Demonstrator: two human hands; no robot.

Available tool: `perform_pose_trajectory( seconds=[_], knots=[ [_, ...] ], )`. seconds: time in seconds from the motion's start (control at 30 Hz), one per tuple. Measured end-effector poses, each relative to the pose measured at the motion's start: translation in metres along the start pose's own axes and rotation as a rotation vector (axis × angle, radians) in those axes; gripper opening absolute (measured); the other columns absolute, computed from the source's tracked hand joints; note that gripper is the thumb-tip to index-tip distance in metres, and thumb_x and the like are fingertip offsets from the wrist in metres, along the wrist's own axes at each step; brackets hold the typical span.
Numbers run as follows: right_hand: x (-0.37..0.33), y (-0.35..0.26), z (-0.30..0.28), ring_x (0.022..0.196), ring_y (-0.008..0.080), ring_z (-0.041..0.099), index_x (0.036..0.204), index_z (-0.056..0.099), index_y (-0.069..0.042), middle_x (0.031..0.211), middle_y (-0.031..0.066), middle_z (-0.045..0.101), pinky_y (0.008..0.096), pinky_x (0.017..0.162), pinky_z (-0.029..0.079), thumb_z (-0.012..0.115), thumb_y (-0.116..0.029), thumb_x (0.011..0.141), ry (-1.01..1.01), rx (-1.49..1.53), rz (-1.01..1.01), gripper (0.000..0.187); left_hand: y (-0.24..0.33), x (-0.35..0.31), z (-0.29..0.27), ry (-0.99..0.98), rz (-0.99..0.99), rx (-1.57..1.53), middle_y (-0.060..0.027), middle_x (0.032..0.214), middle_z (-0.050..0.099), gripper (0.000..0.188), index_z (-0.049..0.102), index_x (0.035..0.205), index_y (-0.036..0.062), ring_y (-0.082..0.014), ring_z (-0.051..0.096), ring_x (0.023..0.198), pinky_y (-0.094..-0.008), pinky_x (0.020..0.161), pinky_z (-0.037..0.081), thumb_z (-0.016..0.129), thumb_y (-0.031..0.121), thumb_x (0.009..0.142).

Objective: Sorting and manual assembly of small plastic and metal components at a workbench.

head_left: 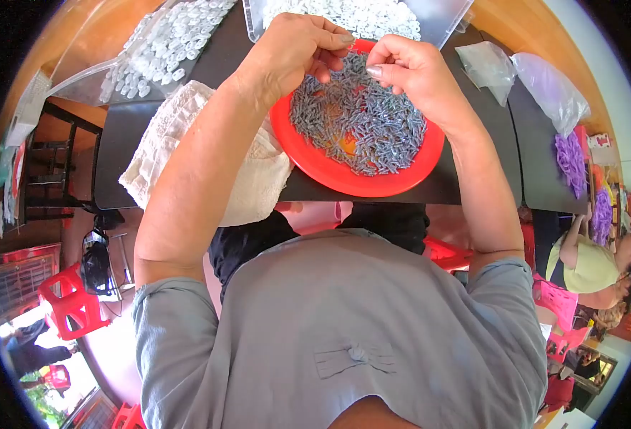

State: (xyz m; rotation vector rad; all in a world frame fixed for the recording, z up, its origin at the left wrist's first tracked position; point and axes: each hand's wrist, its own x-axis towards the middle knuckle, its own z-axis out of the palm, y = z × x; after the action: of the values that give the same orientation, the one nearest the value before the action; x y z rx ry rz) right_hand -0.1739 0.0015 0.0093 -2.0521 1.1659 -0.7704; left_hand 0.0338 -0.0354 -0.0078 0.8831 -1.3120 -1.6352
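Well, grey pieces (390,139) lie loose — below both hands (305,46) (417,75).

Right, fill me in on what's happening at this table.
The person's left hand and right hand are raised over a red tray of small grey-blue pieces, fingers curled. Anything between the fingertips is too small to make out. Beyond the tray, white pieces fill a clear bin; a cream cloth lies to the left.

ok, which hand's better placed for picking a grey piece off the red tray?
Right hand, probably: it's nearer the bulk of grey tubular pieces; left hand is nearer the far rim of the red tray. Can't tell if either holds one.
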Motion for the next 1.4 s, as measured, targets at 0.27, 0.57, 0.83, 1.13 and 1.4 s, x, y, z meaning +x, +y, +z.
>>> perform_pose_trajectory(
  seconds=[0.27, 0.57, 0.83, 1.13, 1.4],
  knots=[
    [-0.003, 0.007, -0.004, 0.068, 0.0059, 0.052, 0.093, 0.065, -0.002, 0.077, -0.0018, 0.059, 0.0207, 0.062, 0.043, 0.060, -0.008, 0.085, -0.024, 0.193, 0.064, 0.011, 0.004, -0.004, 0.006, 0.041, -0.010, 0.121, -0.0084, 0.079, 0.061, 0.020, 0.062, 0.098, -0.0070, -0.0142, 0.057, 0.064, -0.0255, 0.052, 0.043, 0.063, 0.010, 0.087],
    [-0.005, 0.009, -0.010, 0.076, 0.0070, 0.058, 0.098, 0.066, 0.001, 0.084, 0.0029, 0.064, 0.0217, 0.066, 0.045, 0.060, -0.002, 0.081, 0.030, 0.342, 0.007, 0.019, 0.000, -0.001, 0.008, 0.018, -0.007, 0.016, -0.0097, 0.073, 0.063, 0.016, 0.066, 0.090, -0.0074, -0.0149, 0.057, 0.058, -0.0254, 0.045, 0.045, 0.068, 0.006, 0.082],
    [-0.006, 0.006, -0.008, 0.078, 0.0071, 0.058, 0.102, 0.066, 0.002, 0.085, 0.0043, 0.064, 0.0207, 0.067, 0.045, 0.059, 0.003, 0.079, 0.076, 0.401, -0.046, 0.024, 0.002, -0.006, 0.016, -0.021, -0.008, 0.083, -0.0110, 0.074, 0.064, 0.016, 0.065, 0.090, -0.0073, -0.0149, 0.058, 0.058, -0.0251, 0.043, 0.045, 0.067, 0.006, 0.081],
    [-0.004, 0.006, 0.002, 0.079, 0.0070, 0.058, 0.104, 0.066, 0.000, 0.087, 0.0041, 0.064, 0.0203, 0.067, 0.045, 0.060, 0.007, 0.078, 0.167, 0.418, -0.111, 0.028, 0.002, -0.007, 0.019, -0.159, -0.051, -0.066, -0.0125, 0.077, 0.064, 0.019, 0.063, 0.096, -0.0078, -0.0161, 0.060, 0.061, -0.0258, 0.050, 0.048, 0.064, 0.008, 0.085],
    [-0.005, 0.002, -0.001, 0.074, 0.0066, 0.055, 0.107, 0.064, -0.001, 0.082, -0.0003, 0.058, 0.0201, 0.068, 0.044, 0.058, 0.008, 0.077, 0.133, 0.349, -0.151, 0.032, -0.002, -0.006, 0.011, -0.037, -0.035, 0.013, -0.0128, 0.078, 0.065, 0.021, 0.064, 0.098, -0.0084, -0.0174, 0.061, 0.062, -0.0268, 0.053, 0.049, 0.062, 0.009, 0.086]
  ],
)
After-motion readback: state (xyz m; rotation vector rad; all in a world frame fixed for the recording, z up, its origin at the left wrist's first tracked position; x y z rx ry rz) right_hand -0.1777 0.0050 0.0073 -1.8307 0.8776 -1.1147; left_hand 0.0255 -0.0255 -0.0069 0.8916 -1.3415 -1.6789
